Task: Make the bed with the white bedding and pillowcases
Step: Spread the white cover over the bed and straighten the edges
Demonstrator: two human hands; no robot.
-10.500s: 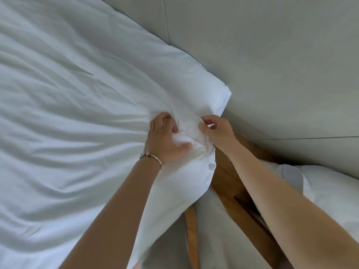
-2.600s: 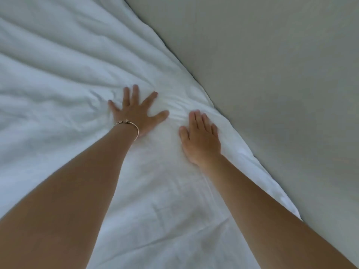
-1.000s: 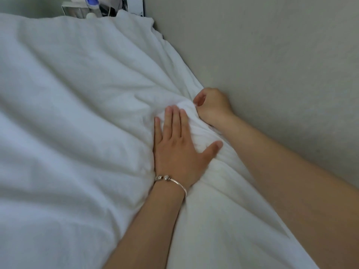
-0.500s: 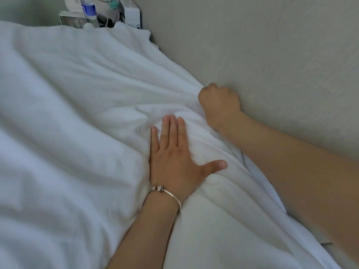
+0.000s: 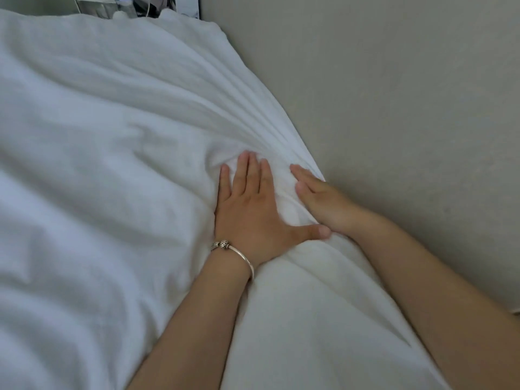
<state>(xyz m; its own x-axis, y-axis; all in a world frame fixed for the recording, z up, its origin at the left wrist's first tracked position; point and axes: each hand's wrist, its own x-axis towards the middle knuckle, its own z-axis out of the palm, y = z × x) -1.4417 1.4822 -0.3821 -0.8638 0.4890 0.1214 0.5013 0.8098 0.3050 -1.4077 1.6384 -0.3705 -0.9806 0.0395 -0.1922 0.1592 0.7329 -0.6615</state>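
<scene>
Since half a second ago: right hand (image 5: 323, 204) has gone from a closed fist at the wall-side edge to flat, fingers (image 5: 302, 175) straight and together, holding nothing, laid on the white bedding (image 5: 112, 178) right at the wall (image 5: 394, 108). Left hand (image 5: 250, 212) barely shifted: palm down, fingers straight, thumb splayed out toward the right wrist, pressing the fabric, gripping nothing. Bracelet (image 5: 233, 250) on the left wrist. Bedding covers the whole bed in view, runs up against the wall on the right; creases fan out from the hands toward the far corner, with a raised ridge of cloth bunched between the two hands. Step in hand, my read: smoothing/tucking the wall-side edge. Next move likely needs both palms to push the ridge out toward the wall and down into the gap, then sweep the fan of creases flat. No pillowcases visible. No containers in view; cluttered items (image 5: 140, 7) past the far corner, too cropped to identify.
</scene>
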